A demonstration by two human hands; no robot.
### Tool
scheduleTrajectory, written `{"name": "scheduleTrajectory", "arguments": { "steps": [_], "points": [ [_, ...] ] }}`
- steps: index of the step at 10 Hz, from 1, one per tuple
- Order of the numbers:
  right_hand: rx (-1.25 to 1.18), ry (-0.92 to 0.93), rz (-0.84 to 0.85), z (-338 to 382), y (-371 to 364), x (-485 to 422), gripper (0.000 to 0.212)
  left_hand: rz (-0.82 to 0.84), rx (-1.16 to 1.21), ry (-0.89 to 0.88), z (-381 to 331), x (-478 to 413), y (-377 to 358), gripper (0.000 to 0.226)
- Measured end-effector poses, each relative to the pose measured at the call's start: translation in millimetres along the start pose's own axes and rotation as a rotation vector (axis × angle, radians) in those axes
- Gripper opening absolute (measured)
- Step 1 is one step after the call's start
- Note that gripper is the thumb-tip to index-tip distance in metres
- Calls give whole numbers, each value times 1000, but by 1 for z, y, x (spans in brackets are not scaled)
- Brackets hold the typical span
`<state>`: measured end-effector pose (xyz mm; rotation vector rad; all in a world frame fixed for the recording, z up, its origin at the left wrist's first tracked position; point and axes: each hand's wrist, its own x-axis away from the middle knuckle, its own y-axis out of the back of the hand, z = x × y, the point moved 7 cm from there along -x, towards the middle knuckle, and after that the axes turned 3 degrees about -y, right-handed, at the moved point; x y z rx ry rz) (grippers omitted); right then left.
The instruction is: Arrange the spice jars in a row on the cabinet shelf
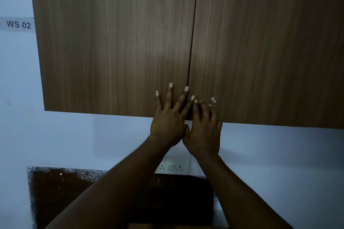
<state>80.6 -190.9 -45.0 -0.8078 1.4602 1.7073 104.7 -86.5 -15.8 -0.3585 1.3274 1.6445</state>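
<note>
**Q:** What surface and room do you have on screen?

**A:** A wood-grain wall cabinet [111, 42] fills the upper part of my head view. Its left door [130, 15] and right door [270, 42] meet at a dark vertical seam [192, 33]. Both doors are closed. The pale wall [279, 154] runs behind and below. A label reading "WS 02" [18, 24] sits at far left, and a white socket plate [172, 167] is below the cabinet. A dark speckled countertop [55, 188] lies nearest me.

**Q:** And the hands?

**A:** The left hand [167, 126] lies flat on the left door at its lower right corner. Its fingers are straight and spread, and one fingertip reaches the seam. The right hand [203, 130] is just beside it, with bent fingers whose tips touch the right door's lower left corner. I cannot tell whether they hook the door's edge or merely rest there. A small white fleck [213, 100] marks the door just beyond them.

**Q:** Where are the spice jars?

**A:** The shelf is hidden behind the closed doors, so I cannot tell where the jars are.
</note>
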Motion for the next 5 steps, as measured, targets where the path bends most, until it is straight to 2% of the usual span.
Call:
{"name": "scheduleTrajectory", "arguments": {
  "steps": [2, 4, 5],
  "points": [
    [19, 29, 50, 3, 11, -2, 78, 85, 33, 6, 1, -1, 3, 98],
    [-60, 71, 194, 4, 37, -13, 69, 204, 96, 4, 0, 6, 12, 100],
    [-130, 76, 307, 2, 50, -17, 63, 200, 141, 7, 1, 14, 20, 94]
  ]
}}
